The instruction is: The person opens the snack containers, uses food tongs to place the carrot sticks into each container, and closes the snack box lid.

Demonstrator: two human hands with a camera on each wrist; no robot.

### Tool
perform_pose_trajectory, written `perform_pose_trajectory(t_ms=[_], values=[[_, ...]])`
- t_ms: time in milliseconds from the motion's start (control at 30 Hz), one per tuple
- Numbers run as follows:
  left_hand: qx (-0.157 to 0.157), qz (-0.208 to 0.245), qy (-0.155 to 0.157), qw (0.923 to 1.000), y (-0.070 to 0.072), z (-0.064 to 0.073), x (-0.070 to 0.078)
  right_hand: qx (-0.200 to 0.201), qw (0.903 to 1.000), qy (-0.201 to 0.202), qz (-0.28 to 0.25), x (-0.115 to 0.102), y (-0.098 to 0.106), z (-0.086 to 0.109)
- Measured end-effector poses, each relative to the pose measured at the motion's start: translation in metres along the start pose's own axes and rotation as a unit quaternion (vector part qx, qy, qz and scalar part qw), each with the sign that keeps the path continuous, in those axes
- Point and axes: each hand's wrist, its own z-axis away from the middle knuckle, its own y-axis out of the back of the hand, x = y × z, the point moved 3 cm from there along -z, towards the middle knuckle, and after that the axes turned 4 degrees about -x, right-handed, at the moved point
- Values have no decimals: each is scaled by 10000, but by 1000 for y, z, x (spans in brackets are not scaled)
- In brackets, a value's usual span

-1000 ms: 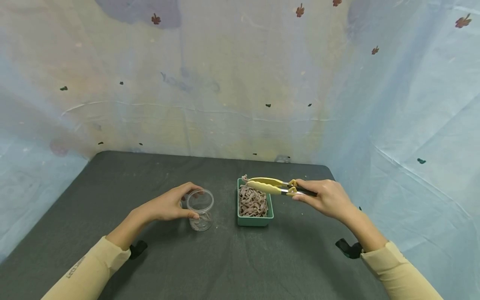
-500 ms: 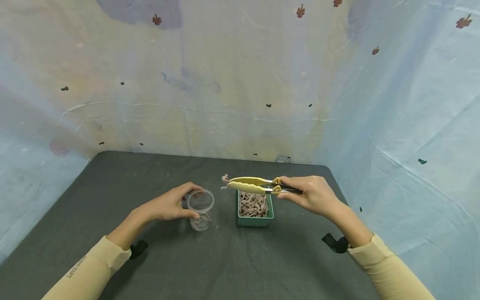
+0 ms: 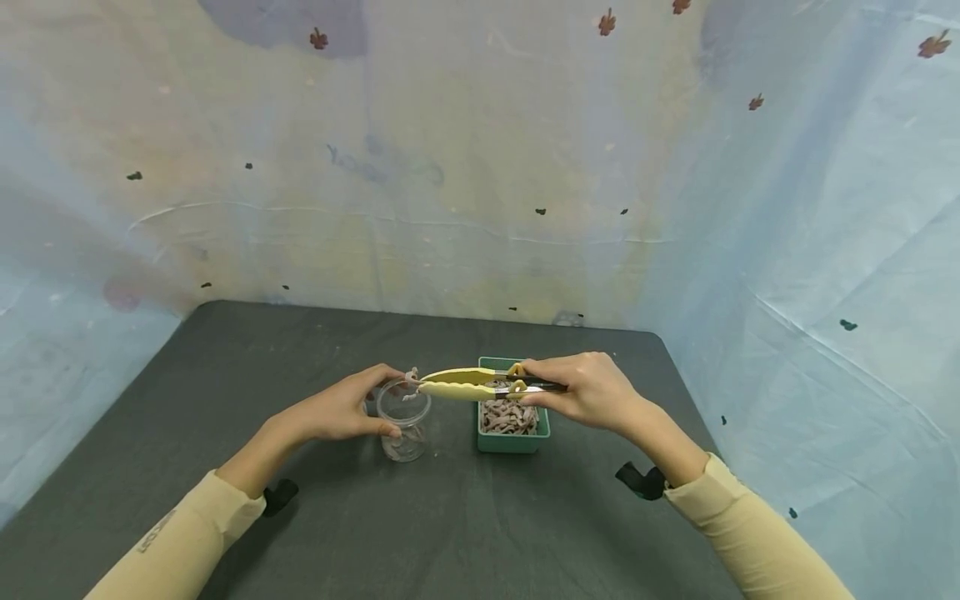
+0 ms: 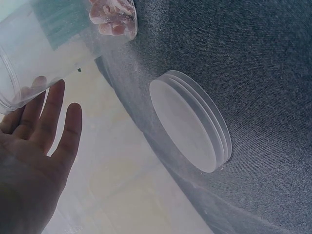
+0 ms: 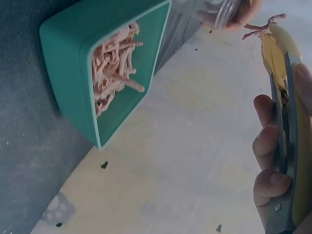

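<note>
With thumb and fingers round its upper part, my left hand [image 3: 348,407] holds a clear round plastic jar [image 3: 402,443], which stands upright and uncapped on the table. A few pinkish strips [image 4: 113,18] lie at the jar's bottom in the left wrist view. My right hand [image 3: 592,387] grips metal tongs [image 3: 459,383] with yellow tips. Pinched in the tips is a small clump of pinkish-grey strips [image 3: 412,379], just above the jar's mouth. A green rectangular tub [image 3: 507,444], heaped with more strips [image 5: 114,68], sits under the tongs and right hand, partly hidden in the head view.
A translucent white screw lid [image 4: 187,122] lies on the dark tabletop [image 3: 465,533] near the jar, in the left wrist view. A patterned pale sheet [image 3: 450,167] hangs behind the table, and more of it drapes at both sides.
My right hand has moved left, carrying the tongs and the clump from above the green tub to above the jar. The left hand and jar have stayed in place.
</note>
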Motion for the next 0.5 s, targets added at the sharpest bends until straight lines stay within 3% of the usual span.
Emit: perform_pose_trajectory(t_ms=[500], values=[[1,-32,127,9999,0,-1,2,-711,9973,-119,-121,-2,-27,-12]])
